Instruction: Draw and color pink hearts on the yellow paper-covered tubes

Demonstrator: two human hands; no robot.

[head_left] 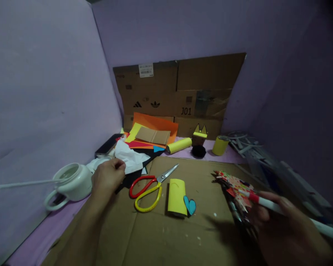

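Note:
My right hand (283,221), slightly blurred, grips a long white pen (270,205) with a red band, its tip pointing left over a floral-patterned pouch (235,181) of pens and pencils. My left hand (109,175) has its fingers pinched together beside a crumpled white tissue (131,157); what is between them, if anything, is hidden. Between the hands, scissors (150,188) with red and yellow handles lie on the cardboard. A yellow paper-covered tube (177,197) rests there too, with a blue paper heart (190,205) against its right side.
At left stands a white pot (73,181) with a white stick across it. Coloured paper sheets (155,123), a yellow roll (179,146), a black pompom (199,151), an eared yellow-and-brown piece (199,136) and a short yellow tube (220,145) line the back, before a cardboard panel (155,88).

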